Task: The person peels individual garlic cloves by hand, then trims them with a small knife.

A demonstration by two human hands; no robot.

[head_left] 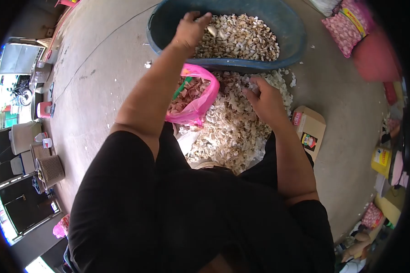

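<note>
My left hand (192,31) reaches over the left side of a blue oval tub (241,63). Its fingers look spread, with nothing visible in them. Beside the fingertips, two pale, smooth garlic cloves (212,30) lie on a heap of unpeeled-looking garlic cloves (250,38). Above a pile of papery garlic skins (232,132) hangs my right hand (265,101), thumb and index finger bent with a gap between them; its palm is turned away. Between my arms sits an open pink plastic bag (200,113), holding reddish skins (191,93) and something green (181,87).
Right of the skins lies a cardboard piece (315,125) with printed labels. Net sacks of garlic (344,34) and a red shape (377,57) stand at the upper right. A yellow container (381,159) is along the right edge; woven baskets (50,170) stand at left.
</note>
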